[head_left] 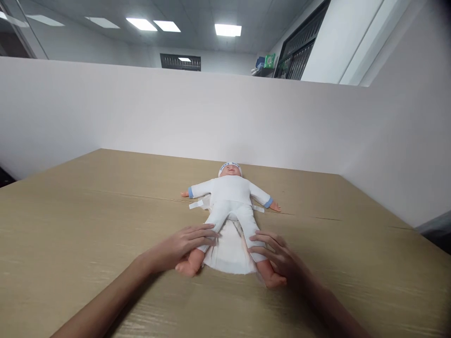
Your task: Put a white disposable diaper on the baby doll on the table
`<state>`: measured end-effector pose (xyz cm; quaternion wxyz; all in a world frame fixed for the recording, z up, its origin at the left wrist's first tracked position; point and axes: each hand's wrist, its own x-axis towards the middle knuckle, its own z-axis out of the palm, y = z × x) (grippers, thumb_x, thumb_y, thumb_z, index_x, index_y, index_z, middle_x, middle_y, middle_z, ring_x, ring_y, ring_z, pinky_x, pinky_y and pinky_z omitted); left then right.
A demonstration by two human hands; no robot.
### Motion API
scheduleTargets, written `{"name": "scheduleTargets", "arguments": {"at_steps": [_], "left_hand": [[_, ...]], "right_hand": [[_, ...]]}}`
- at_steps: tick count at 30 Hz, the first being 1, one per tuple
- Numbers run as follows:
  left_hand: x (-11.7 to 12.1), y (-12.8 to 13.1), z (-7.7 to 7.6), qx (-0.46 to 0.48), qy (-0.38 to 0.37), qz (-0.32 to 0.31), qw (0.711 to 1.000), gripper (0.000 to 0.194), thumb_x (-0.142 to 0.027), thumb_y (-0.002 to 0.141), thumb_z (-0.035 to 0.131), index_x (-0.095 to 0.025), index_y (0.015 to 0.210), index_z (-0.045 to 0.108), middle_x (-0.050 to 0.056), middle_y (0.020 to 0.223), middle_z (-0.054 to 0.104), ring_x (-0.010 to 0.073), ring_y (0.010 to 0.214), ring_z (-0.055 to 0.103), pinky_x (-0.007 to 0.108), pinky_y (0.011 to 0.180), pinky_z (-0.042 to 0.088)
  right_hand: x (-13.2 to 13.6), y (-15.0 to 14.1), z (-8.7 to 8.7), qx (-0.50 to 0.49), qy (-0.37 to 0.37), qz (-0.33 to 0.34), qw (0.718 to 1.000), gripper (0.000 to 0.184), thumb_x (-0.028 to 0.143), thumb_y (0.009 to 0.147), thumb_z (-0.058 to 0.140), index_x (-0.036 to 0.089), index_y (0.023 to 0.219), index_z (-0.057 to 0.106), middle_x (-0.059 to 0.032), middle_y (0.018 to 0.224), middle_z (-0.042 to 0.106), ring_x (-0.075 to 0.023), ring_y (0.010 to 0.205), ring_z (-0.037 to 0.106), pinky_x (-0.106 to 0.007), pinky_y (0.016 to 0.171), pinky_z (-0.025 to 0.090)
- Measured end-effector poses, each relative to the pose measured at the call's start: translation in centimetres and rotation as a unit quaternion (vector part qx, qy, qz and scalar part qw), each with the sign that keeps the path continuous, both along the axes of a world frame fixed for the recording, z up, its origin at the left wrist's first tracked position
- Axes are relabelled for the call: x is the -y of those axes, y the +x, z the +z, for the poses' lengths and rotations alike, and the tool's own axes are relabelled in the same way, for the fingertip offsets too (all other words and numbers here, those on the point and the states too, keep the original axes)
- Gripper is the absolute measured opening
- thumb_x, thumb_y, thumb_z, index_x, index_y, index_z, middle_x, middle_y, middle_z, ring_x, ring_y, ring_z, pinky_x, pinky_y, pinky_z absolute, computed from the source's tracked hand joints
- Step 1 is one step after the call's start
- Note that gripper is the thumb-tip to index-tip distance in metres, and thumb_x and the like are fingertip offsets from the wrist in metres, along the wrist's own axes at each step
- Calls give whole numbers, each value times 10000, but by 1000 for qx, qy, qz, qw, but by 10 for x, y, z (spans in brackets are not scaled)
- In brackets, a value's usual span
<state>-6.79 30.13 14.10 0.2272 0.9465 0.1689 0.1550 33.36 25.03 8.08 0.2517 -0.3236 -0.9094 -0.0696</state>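
Observation:
A baby doll (230, 190) in a white suit with blue cuffs lies on its back, arms spread and legs apart, its head away from me. Beneath its hips and between its legs, an opened white diaper (229, 251) is spread flat. One diaper tab (196, 205) sticks out at the doll's waist on the left, and another (258, 209) on the right. My left hand (192, 241) is closed over the lower leg on the left, fingers across the trouser leg. On the other lower leg, my right hand (273, 251) curls its fingers likewise. Both thumbs are hidden.
The doll lies on a wide tan tabletop (88, 225) with a seam across it. A white partition (176, 112) rises behind the table, and a white wall (405, 155) stands on the right. Beyond the partition, a green package (269, 61) sits on a shelf.

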Motion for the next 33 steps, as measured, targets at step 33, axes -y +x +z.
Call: {"name": "scheduleTargets", "arguments": {"at_steps": [33], "left_hand": [[30,56,1,25,5,279,960,158,-311,1064,521,-234,1058,659,96,1100,716,324,1130,597,477,976,528]], "right_hand": [[14,-56,15,-54,-51,-198,977,328,105,1007,507,245,1221,713,-89,1077,720,-275,1002,668,-401,838,572]]}}
